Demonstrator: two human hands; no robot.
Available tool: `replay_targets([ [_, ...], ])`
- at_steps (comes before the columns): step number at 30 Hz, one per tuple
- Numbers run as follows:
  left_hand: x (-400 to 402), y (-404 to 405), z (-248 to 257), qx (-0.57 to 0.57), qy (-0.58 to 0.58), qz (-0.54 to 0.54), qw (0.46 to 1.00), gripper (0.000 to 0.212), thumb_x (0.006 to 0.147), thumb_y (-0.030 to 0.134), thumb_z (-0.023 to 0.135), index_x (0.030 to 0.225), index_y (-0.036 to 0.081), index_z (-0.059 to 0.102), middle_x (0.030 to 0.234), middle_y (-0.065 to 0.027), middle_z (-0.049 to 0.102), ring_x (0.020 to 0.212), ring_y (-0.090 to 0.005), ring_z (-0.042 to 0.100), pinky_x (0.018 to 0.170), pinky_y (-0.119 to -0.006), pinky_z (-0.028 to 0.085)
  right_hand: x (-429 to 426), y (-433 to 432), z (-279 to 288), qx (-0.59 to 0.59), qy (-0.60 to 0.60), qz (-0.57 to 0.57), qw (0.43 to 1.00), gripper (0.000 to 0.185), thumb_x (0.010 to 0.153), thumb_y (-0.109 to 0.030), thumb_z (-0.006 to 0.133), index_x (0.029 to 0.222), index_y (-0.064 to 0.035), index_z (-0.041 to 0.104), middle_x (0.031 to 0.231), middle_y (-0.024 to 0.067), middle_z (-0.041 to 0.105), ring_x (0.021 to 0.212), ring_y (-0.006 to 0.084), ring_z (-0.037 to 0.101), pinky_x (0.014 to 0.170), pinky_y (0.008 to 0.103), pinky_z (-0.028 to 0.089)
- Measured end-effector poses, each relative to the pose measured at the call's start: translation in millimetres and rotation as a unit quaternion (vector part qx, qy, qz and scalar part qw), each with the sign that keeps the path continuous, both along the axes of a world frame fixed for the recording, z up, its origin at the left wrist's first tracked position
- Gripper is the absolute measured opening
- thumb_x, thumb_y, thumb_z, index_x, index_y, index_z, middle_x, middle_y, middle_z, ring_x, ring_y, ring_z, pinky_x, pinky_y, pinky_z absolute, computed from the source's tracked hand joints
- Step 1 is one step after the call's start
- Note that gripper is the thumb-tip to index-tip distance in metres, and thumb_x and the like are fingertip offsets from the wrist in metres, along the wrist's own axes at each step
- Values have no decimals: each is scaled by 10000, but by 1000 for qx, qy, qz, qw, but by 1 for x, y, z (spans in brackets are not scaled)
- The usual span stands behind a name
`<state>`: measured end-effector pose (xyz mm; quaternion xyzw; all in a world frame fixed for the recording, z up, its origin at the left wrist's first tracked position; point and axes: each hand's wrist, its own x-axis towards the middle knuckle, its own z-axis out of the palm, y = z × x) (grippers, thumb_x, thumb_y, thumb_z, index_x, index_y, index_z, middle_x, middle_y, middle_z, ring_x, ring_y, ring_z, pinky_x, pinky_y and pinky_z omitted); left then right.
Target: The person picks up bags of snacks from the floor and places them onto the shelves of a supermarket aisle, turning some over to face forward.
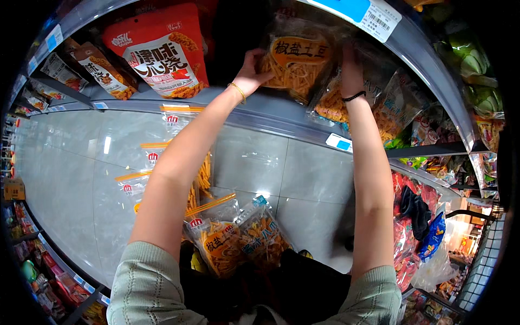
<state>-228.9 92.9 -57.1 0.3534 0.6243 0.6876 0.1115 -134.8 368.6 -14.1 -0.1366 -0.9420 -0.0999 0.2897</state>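
A clear bag of potato sticks (300, 67) with an orange printed label stands upright on the grey shelf (264, 109). My left hand (254, 71) grips its left edge, thumb across the front. At the bag's right side, my right hand (351, 63) reaches into shadow, its fingers mostly hidden. Below that hand, a clear snack bag with blue print (331, 101) leans on the shelf. In front of my body, low in the view, are another potato stick bag (221, 248) and a blue-printed snack bag (262, 235). More zip-top bags (136, 187) are partly covered by my left forearm.
Left of my hands stand a large red snack pouch (162, 53) and a brown snack pouch (105, 71). Price-tag rails edge the shelf. Red packages (406, 227), a dark cloth (415, 213) and a wire basket (483, 252) are at right. Grey floor tiles (248, 162) lie below.
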Motion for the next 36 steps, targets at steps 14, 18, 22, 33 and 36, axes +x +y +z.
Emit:
replay_targets([
  [14,-6,-2,-6,-35,35,19,999,660,732,121,714,1226,81,278,1178,-132,438,1108,-208,436,940,-311,387,-31,36,79,-295,143,86,941,355,852,-209,511,1178,-70,491,1172,178,499,1055,326,488,871,378,419],
  [18,4,8,-5,-21,19,-4,1000,688,723,106,719,1219,76,244,1157,-141,449,1062,-204,471,915,-295,418,-12,23,80,-310,181,44,932,388,822,-203,553,1179,-65,488,1168,188,493,1081,331,467,897,376,398],
  [22,13,2,-5,-83,30,34,996,738,702,139,746,1210,59,218,1150,-157,462,1036,-209,500,906,-295,433,33,-59,56,-280,223,80,930,426,793,-198,595,1181,-60,484,1164,198,486,1108,336,447,923,375,376],
  [33,15,8,-8,-64,68,83,992,806,679,262,764,1274,26,274,1223,-182,453,1134,-265,459,949,-326,393,128,-94,-33,-36,-55,-23,998,608,740,-236,628,1295,-220,381,1407,166,191,1307,402,113,893,738,102],
  [36,19,-2,-10,-29,74,125,989,845,723,188,715,1372,29,197,1248,-187,438,1143,-261,445,960,-353,373,129,-69,-44,24,-102,-32,994,492,796,-214,557,1265,-273,421,1439,109,177,1335,373,83,901,755,95],
])
